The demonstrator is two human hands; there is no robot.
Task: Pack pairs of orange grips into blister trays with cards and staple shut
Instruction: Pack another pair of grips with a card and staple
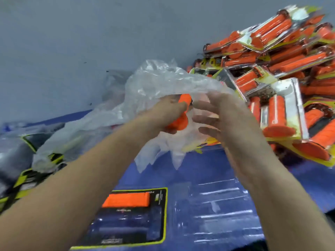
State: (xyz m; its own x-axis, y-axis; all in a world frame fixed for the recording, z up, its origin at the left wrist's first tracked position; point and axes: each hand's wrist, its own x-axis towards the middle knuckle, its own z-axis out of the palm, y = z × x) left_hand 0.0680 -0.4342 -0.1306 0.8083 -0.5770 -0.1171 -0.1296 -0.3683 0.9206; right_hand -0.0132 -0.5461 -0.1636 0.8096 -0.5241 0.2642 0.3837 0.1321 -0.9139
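**One grip in hand, one seated in the tray**

Both hands are raised above the blue table (208, 165), meeting at a crumpled clear plastic bag (157, 84).

- Left hand (166, 115): fingers curled round an orange grip (184, 100). One end of the grip pokes out above the knuckles and the flared end shows below them. The bag film drapes over and behind this hand.
- Right hand (224, 115): just beside the left, palm turned toward it, fingers spread and lightly bent. It grasps nothing that can be made out. The fingertips lie against the thin film, partly veiled by it; motion blur hides finer detail.
- Below the left forearm: a dark card (126, 227) with a yellow border lies flat on the table. A second grip (126, 199) lies across its upper part.
- Below the right wrist: the clear blister tray (217, 211) lies open beside the card, ribbed and glinting.
- Beyond the right hand and out to its far side: a tall heap of finished packs (282, 57), orange grips under clear plastic on yellow-edged cards.
- Outward of the left arm: a loose stack of cards (23, 180), partly covered by more plastic film.
- Behind the hands: a grey wall (90, 33).
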